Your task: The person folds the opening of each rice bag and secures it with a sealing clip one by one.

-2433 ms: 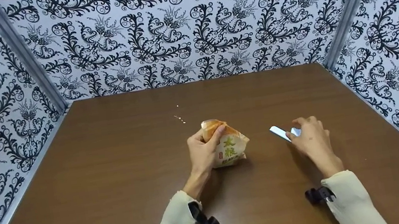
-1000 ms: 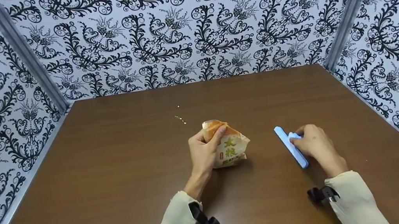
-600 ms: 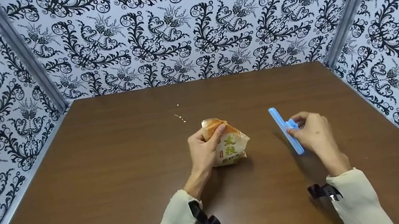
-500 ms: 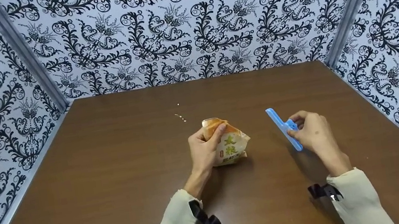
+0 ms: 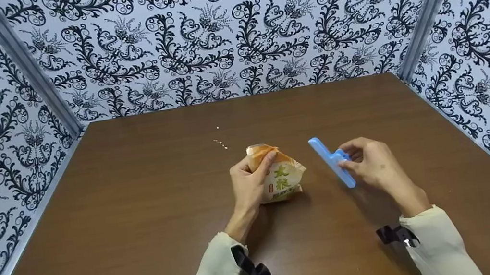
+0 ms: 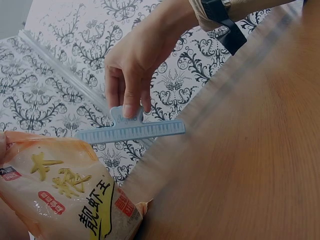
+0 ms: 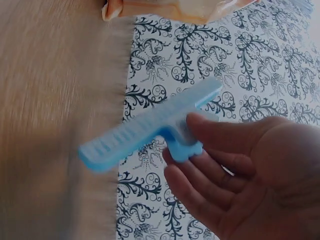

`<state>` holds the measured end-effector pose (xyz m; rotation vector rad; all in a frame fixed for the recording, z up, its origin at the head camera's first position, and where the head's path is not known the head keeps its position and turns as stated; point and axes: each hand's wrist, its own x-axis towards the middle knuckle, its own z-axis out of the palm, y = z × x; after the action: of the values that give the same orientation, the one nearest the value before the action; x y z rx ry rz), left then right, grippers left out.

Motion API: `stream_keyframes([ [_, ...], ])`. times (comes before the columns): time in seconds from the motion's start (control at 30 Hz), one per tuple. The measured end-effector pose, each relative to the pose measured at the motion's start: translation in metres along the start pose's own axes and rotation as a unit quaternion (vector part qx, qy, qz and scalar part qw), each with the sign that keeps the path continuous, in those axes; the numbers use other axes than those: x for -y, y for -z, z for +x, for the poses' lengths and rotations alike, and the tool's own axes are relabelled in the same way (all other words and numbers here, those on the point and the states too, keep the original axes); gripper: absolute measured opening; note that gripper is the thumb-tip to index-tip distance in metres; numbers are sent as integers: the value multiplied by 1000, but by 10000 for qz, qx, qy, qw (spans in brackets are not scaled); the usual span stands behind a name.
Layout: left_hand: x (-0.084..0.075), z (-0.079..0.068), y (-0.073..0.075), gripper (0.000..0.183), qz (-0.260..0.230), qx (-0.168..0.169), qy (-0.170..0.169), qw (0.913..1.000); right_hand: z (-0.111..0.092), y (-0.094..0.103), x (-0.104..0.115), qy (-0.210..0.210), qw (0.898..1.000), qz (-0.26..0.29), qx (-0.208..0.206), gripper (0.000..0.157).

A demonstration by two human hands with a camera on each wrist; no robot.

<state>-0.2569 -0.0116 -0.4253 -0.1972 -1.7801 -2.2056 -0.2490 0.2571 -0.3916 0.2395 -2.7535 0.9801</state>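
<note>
Clock read from the person's place, 12 at the patterned far wall point(image 5: 210, 36). Left hand point(image 5: 247, 185) grips the gathered orange top of a printed bag point(image 5: 288, 180), thumb across its near face; bag is near mid-table, its lower edge toward 6. At the bag's 3 o'clock, near but apart, a light-blue clip point(image 5: 332, 162), held up off the brown table point(image 5: 137, 197). Right hand point(image 5: 375, 164) pinches its handle between thumb and fingers; the long bar slants from 11 to 5. Small pale specks point(image 5: 226, 148) lie at the bag's 10 o'clock.
</note>
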Motion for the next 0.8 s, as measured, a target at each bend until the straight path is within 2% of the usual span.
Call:
stream_keyframes([
  [0.2, 1, 0, -1, 17, -38, 10, 10, 10000, -2, -2, 1, 118, 9995, 89, 262, 25],
  [0.63, 1, 0, -1, 20, -23, -41, 26, 10000, -5, 1, -2, 500, 9985, 145, 181, 22],
  [0.8, 2, 0, -1, 21, -29, -58, 38, 10000, -6, 4, -3, 488, 9985, 139, 228, 20],
])
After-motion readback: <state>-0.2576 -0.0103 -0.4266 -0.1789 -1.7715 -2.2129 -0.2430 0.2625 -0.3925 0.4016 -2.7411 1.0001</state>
